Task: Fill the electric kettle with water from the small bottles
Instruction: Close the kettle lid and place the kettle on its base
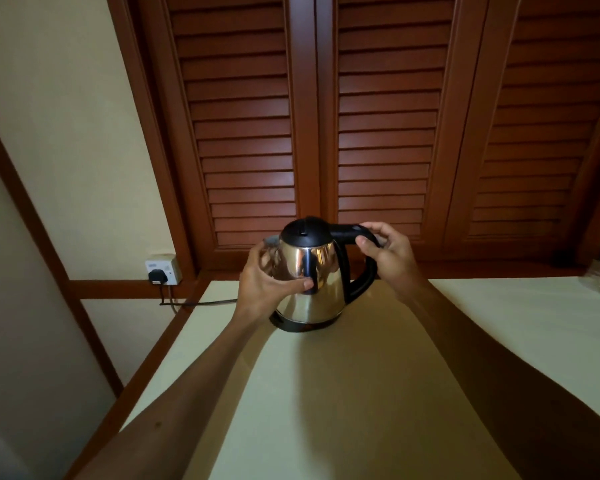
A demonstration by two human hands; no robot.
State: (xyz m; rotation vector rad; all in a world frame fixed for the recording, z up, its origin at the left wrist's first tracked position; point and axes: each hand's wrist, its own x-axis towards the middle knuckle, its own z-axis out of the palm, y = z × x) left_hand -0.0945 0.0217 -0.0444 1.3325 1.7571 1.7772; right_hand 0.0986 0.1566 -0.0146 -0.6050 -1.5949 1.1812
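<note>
Head view: kettle (309, 282) on cream table (499, 341), louvred doors (385, 116) behind.

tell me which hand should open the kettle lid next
Right hand: it already grips the handle beside the shut lid. Left hand holds the kettle body steady.

Domestic or hotel-type room: louvred wooden doors (312, 116) beyond the hands, wall socket (163, 266) to their left, cream table (361, 393) beneath.

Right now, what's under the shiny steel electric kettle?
The shiny steel electric kettle sits on a black round base on the cream tabletop. The base's underside and centre are covered.
</note>
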